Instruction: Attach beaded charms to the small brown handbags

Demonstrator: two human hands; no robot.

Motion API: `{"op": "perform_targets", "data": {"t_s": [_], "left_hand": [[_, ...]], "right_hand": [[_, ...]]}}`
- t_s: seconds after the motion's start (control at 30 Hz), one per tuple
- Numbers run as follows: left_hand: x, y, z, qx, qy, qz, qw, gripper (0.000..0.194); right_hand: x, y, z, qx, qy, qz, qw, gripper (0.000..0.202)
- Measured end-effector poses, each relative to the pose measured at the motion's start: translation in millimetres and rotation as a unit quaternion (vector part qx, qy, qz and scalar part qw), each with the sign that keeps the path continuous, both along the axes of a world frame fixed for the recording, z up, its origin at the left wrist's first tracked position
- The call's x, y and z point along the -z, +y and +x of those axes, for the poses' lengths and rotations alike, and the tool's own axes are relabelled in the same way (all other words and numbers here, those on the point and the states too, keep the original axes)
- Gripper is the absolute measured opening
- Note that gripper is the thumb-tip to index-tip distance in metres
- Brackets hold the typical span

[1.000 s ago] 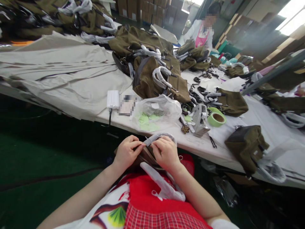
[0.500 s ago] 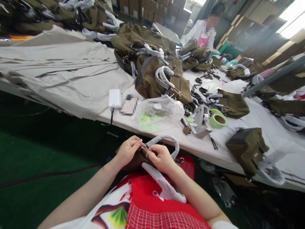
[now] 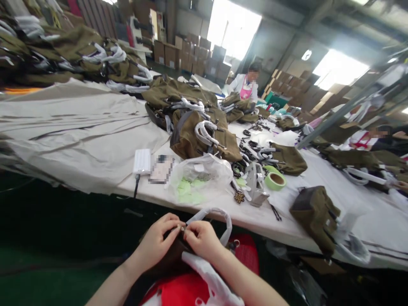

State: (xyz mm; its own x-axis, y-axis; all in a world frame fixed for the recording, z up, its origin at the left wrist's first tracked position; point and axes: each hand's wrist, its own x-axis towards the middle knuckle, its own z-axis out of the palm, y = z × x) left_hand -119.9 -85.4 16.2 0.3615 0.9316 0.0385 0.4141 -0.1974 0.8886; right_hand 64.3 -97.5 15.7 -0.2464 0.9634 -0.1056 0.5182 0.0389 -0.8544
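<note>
Closer together than a second ago, with the right one slid in toward the left: the left hand (image 3: 159, 239) pinches, almost closed, at the top edge of a dark bag (image 3: 167, 265) just short of the worktop (image 3: 255, 219), a tiny shiny fitting (image 3: 182, 228) peeps out between the fingertips, and the right hand (image 3: 204, 240), fingers curled tight, pinches that same edge, the wrapped handle (image 3: 228, 227) looping up behind. Beyond, left to right, it's a white box (image 3: 142, 161), a clear plastic bag (image 3: 207, 170), green tape (image 3: 275, 180) and an olive bag (image 3: 314, 210) lying slumped!
</note>
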Motion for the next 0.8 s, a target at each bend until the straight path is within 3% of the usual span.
{"op": "perform_targets", "data": {"t_s": [0.23,0.4,0.47,0.53,0.67,0.73,0.8], "left_hand": [[2.0,0,-9,-0.037,0.05,0.052,0.997,0.018],[-4.0,-2,-11,-0.058,0.021,0.068,0.996,0.02],[-5.8,-3,-11,-0.087,-0.009,0.072,0.994,0.023],[-6.5,-3,-12,-0.12,-0.028,0.072,0.99,0.027],[-1.6,2,-17,-0.164,-0.009,0.054,0.985,0.034],[3.6,8,-17,-0.175,0.024,0.067,0.982,0.036],[7.4,15,-13,-0.174,0.052,0.092,0.979,0.036]], "right_hand": [[5.5,4,-6,0.007,-0.029,0.012,0.999,0.021],[-15.8,2,-1,0.032,-0.079,0.091,0.992,0.01],[-25.3,1,2,0.039,-0.06,0.13,0.989,0.025],[-29.2,0,3,0.002,-0.006,0.13,0.992,0.034],[-17.1,-1,-2,-0.053,0.177,-0.004,0.983,0.02],[-6.6,1,-5,-0.018,0.291,-0.1,0.951,0.024],[2.2,2,-5,0.026,0.39,-0.188,0.901,0.027]]}}
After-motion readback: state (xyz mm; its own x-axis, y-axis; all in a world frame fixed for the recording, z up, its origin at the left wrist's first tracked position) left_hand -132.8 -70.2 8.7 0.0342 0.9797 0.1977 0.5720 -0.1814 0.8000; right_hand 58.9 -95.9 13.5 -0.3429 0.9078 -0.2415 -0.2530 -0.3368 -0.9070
